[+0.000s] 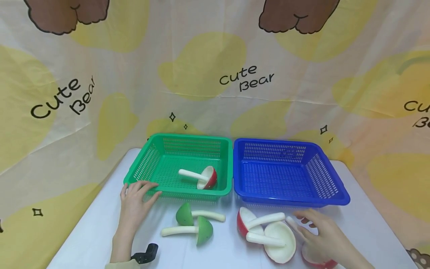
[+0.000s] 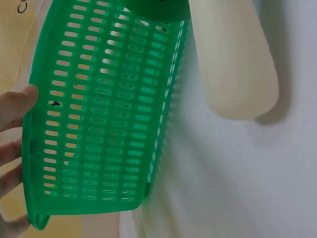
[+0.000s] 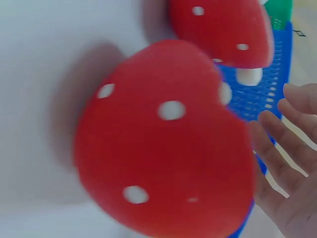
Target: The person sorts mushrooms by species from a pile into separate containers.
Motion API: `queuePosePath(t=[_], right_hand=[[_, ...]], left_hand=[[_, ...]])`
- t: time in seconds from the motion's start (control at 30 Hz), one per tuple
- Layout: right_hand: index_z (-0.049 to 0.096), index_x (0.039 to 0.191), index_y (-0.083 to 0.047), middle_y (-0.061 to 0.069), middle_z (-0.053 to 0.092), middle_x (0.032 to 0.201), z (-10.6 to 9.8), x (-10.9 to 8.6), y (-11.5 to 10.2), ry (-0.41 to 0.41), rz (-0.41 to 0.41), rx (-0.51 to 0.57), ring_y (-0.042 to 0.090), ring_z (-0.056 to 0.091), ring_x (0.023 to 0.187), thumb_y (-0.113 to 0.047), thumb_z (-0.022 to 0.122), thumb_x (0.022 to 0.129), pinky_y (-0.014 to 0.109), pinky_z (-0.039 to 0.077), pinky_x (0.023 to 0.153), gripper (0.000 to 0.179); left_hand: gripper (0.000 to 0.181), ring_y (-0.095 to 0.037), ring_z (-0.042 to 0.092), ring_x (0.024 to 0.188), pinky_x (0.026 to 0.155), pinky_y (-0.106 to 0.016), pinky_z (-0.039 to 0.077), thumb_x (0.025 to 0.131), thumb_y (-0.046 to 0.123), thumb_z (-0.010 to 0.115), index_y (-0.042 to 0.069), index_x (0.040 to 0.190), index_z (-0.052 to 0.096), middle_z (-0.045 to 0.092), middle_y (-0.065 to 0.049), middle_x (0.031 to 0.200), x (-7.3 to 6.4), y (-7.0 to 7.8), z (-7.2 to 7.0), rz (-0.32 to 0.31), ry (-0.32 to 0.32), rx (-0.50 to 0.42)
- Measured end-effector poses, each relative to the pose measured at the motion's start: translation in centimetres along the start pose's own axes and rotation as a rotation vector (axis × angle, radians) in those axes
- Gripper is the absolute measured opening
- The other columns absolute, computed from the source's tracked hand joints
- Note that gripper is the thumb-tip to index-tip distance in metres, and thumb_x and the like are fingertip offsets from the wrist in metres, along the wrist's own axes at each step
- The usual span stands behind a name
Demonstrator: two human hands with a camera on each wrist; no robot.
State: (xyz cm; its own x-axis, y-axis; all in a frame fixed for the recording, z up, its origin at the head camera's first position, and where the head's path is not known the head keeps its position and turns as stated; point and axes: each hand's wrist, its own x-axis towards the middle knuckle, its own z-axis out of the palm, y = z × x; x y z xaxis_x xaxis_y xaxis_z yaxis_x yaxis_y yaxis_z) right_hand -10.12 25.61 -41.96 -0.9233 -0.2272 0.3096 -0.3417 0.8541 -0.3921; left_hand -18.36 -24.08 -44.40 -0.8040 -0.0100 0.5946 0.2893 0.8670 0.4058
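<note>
My left hand (image 1: 137, 201) grips the front left rim of the green basket (image 1: 198, 192), fingers over the edge and thumb against the outer wall. Inside that basket lies a red-capped toy mushroom (image 1: 209, 178), stem pointing left. At lower right, my right hand (image 1: 319, 228) is around the stem of another red toy mushroom (image 1: 315, 257), fingers spread. Its spotted red cap (image 3: 168, 144) fills much of the right wrist view, beside the fingers. Left of this hand, two more red-capped mushrooms, one behind (image 1: 246, 220) and one in front (image 1: 280, 250), lie with stems overlapping.
A blue basket (image 1: 292, 201) stands right beside the green one, with only its slatted floor showing inside. Two green-capped toy mushrooms (image 1: 184, 214) (image 1: 204, 230) lie on the white table (image 1: 100, 224) before the green basket. A printed cloth (image 1: 201, 67) hangs behind.
</note>
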Motion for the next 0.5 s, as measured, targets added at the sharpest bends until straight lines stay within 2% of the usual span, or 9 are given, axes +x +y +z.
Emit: queuePosePath(t=[0.13,0.33,0.5], right_hand=[[0.066,0.109,-0.023,-0.013,0.066,0.101,0.34,-0.3,0.19,-0.089,0.114,-0.075,0.007,0.062,0.085,-0.017,0.076,0.08,0.024,0.054,0.067,0.032],[0.065,0.114,-0.023,-0.011,0.066,0.106,0.77,-0.56,0.45,-0.149,0.179,-0.106,0.01,0.062,0.088,-0.018,0.075,0.08,0.025,0.052,0.068,0.036],[0.062,0.119,-0.018,-0.002,0.066,0.113,1.07,-0.57,0.83,-0.225,0.224,-0.079,0.016,0.062,0.092,-0.016,0.073,0.082,0.034,0.054,0.071,0.039]], left_hand=[[0.028,-0.034,0.056,0.105,0.107,-0.069,0.02,0.072,0.016,0.082,0.013,0.098,0.072,0.066,-0.012,0.103,0.02,-0.01,0.0,0.002,0.003,-0.002],[0.028,-0.034,0.056,0.105,0.107,-0.07,0.02,0.073,0.017,0.082,0.012,0.099,0.072,0.066,-0.013,0.103,0.03,0.0,-0.01,0.005,0.003,-0.006],[0.028,-0.035,0.056,0.105,0.106,-0.07,0.021,0.073,0.018,0.082,0.013,0.099,0.072,0.066,-0.012,0.103,0.02,-0.01,-0.03,0.006,0.004,-0.002]])
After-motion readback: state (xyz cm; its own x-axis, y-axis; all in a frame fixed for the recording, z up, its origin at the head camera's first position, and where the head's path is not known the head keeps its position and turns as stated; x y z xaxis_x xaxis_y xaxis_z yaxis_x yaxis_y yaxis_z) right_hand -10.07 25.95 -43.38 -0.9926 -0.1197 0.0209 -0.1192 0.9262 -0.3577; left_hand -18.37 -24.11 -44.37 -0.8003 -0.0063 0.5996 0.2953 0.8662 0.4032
